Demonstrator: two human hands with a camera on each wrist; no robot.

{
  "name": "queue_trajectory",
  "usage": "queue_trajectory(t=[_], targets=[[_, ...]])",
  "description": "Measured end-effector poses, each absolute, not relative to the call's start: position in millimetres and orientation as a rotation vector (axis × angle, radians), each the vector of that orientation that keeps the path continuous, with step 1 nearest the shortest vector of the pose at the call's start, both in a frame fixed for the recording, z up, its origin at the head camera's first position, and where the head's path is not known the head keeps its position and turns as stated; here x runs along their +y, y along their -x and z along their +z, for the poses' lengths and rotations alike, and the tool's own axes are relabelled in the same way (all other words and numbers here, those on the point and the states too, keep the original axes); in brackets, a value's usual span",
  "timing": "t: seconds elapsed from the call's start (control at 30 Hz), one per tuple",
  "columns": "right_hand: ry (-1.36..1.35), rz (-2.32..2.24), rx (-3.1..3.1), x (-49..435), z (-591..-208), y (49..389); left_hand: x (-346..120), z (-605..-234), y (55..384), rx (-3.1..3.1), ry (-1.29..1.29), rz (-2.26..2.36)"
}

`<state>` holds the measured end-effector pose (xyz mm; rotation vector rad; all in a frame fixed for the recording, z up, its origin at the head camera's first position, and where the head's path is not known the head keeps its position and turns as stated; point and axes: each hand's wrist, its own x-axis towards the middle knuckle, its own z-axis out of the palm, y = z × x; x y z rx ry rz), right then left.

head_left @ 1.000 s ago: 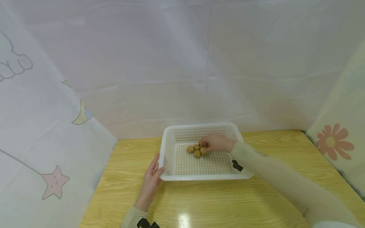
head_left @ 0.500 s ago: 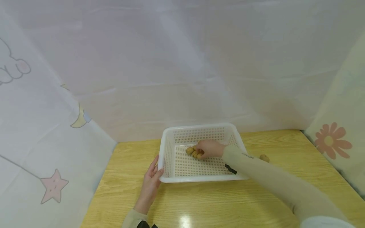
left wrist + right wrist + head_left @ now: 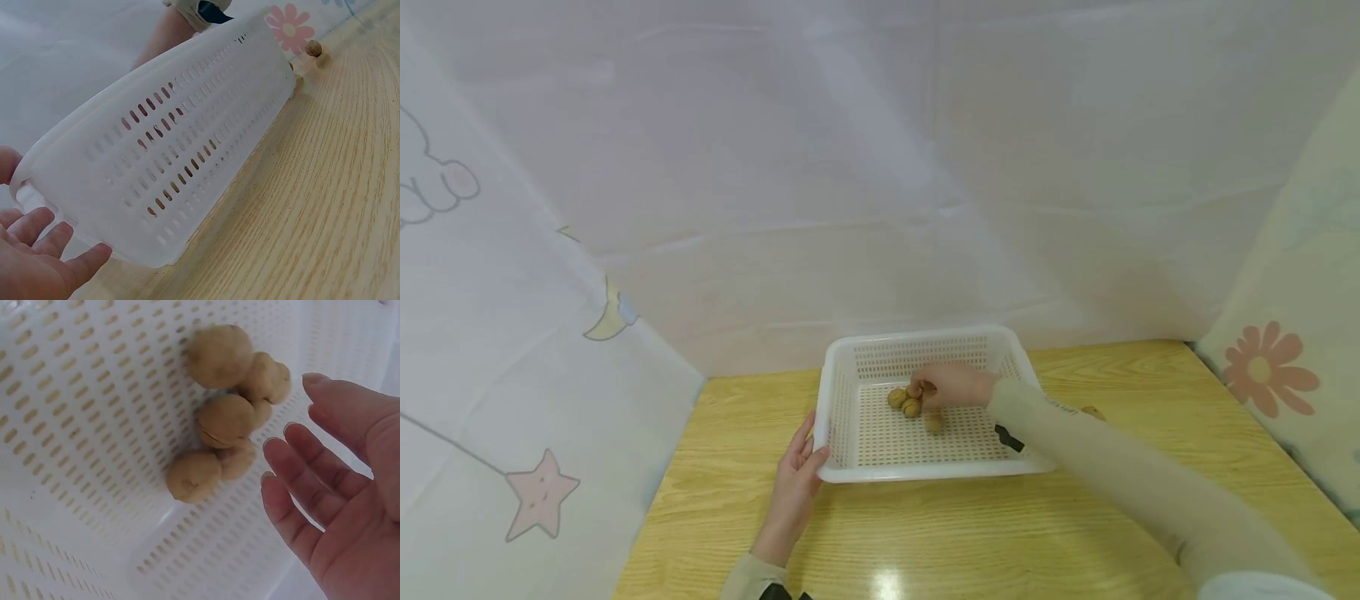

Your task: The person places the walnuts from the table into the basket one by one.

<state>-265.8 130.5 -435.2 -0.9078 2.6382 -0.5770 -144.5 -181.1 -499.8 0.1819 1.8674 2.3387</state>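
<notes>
A white perforated plastic basket [image 3: 887, 472] stands on the wooden table. My left hand [image 3: 793, 485] holds its left front corner, thumb over the rim and fingers against the outside wall. Inside the basket lie several walnuts [image 3: 897, 398], most of them bunched together. One walnut [image 3: 934, 422] lies apart, nearer the front. My right hand [image 3: 953, 385] reaches in over the bunch. In the right wrist view its fingers [image 3: 300, 481] are loosely bent beside the walnuts [image 3: 228, 419], with nothing between them. Part of the bunch is hidden behind the right hand in the head view.
Right of the basket, a walnut [image 3: 1093, 412] lies on the table [image 3: 970, 533], partly covered by the right sleeve [image 3: 1097, 458]. The left wrist view shows a walnut [image 3: 314, 48] out there too. Printed cloth walls [image 3: 880, 208] enclose the table's back and sides.
My right hand has moved slightly left over the bunch. One walnut has come away toward the basket's front. The left hand has kept its hold on the basket.
</notes>
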Motion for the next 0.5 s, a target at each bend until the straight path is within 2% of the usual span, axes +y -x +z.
queue_trajectory(t=[0.5], targets=[[0.997, -0.554, 2.761, 178.5, -386.0, 243.9, -181.4, -501.2, 145.8, 1.862, -0.192, 2.353]])
